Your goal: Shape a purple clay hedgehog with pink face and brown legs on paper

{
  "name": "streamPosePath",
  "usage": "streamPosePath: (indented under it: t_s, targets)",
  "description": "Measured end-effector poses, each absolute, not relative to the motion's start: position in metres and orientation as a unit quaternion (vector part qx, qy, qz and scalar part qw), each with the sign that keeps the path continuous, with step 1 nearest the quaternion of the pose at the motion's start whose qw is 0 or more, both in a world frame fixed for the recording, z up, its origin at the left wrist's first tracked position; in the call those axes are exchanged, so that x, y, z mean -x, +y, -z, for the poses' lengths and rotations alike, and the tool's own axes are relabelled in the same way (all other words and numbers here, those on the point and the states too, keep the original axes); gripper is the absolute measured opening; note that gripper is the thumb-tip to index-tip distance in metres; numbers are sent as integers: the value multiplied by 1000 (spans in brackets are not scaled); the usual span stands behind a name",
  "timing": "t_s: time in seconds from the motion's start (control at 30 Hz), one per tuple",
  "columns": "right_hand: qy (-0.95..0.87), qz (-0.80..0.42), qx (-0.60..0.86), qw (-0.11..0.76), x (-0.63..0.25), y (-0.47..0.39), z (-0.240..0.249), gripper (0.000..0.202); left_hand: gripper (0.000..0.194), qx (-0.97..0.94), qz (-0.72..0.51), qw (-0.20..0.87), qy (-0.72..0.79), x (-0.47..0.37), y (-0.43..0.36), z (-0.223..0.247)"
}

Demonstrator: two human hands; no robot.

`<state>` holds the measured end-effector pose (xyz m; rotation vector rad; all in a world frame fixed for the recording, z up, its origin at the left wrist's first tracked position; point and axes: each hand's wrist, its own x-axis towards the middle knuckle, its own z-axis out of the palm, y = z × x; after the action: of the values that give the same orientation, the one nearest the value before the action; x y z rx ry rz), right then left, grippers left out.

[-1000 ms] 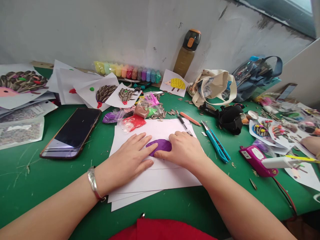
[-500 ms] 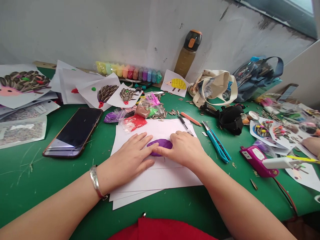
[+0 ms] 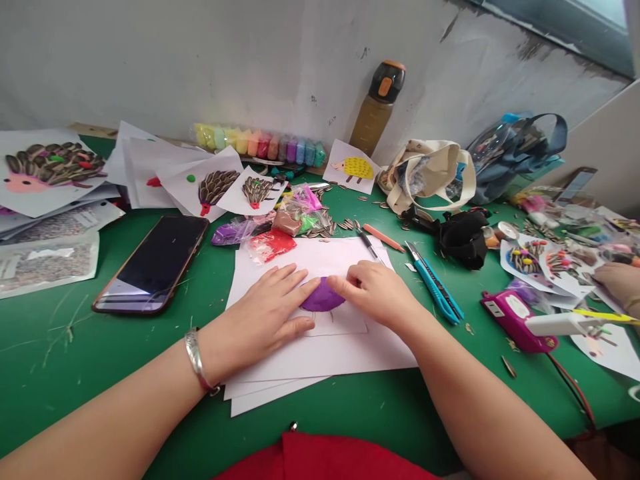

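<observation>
A flat, rounded patch of purple modelling clay (image 3: 324, 299) lies on white paper (image 3: 320, 360), with pencil lines showing just below it. My left hand (image 3: 273, 313) rests flat on the sheet, fingers stretched out, the index fingertip touching the clay's left edge. On the other side my right hand (image 3: 375, 293) has its fingers curled into a loose fist, and its thumb lies on the clay's upper right part. Neither hand lifts anything. Beyond the hands are a bag of red clay (image 3: 273, 245), a black pen (image 3: 367, 241) and an orange stick (image 3: 383, 237).
A blue utility knife (image 3: 435, 283) lies right of the paper, with a magenta glue gun (image 3: 517, 320) further right. At left is a phone (image 3: 153, 263). Sunflower seeds (image 3: 320, 230), seed hedgehog pictures (image 3: 217, 187) and a bottle (image 3: 375, 110) stand behind. Another person's hand (image 3: 620, 283) shows at right.
My right thumb has drawn back up and right across the clay, so more purple shows. My left hand stays flat beside it. The view has shifted slightly.
</observation>
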<state>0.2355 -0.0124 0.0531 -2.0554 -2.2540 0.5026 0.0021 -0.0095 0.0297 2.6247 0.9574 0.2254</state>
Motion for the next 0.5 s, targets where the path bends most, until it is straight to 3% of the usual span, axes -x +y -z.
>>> streamPosePath:
  t_s: [0.13, 0.2, 0.37, 0.5]
  targets:
    - [-723, -184, 652, 137, -249, -16, -57, 31, 59, -919, -84, 194, 332, 1, -8, -30]
    - [-744, -173, 622, 175, -250, -21, -63, 27, 61, -917, -82, 201, 334, 2, -7, -30]
    - [-846, -190, 488, 103, -227, -39, -69, 40, 66, -911, -81, 213, 343, 3, -8, -27]
    - [-876, -108, 463, 85, -212, -47, -52, 39, 62, -911, -95, 219, 337, 3, -9, -26]
